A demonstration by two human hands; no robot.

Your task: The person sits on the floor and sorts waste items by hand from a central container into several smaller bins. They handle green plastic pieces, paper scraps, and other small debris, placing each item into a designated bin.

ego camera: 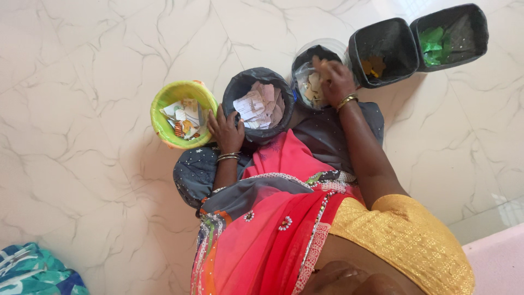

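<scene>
1. Looking down, the closest thing is the person's own body, in a yellow top and a red and pink cloth (273,240) with little sparkly flowers on it.
2. A grey cloth (194,172) with tiny dots is spread over the lap, just past the red one.
3. The left hand (225,131) rests on the side of a round bin with a black bag (261,104) inside. The fingers lie flat on the bag's edge. They are not squeezing anything that can be seen.
4. That bin is full of pale paper scraps (256,104). It sits right in front of the person, in the middle.
5. Just beside the left hand is a green bowl (164,104). It holds mixed bits: white papers and some small orange and brown things.
6. The right hand (334,79) reaches farther out. It is over a clear round tub with a dark bag (305,63) in it. The fingers are bunched close together at the tub's rim. It is too hard to tell if they pinch a piece.
7. Brownish bits lie inside that tub.
8. Next to it stands a black square bin (393,38) with a little orange thing at the bottom.
9. Farthest away is another black square bin (469,22) with green scraps (434,41) inside.
10. Everything sits on a white marble floor (82,82).
</scene>
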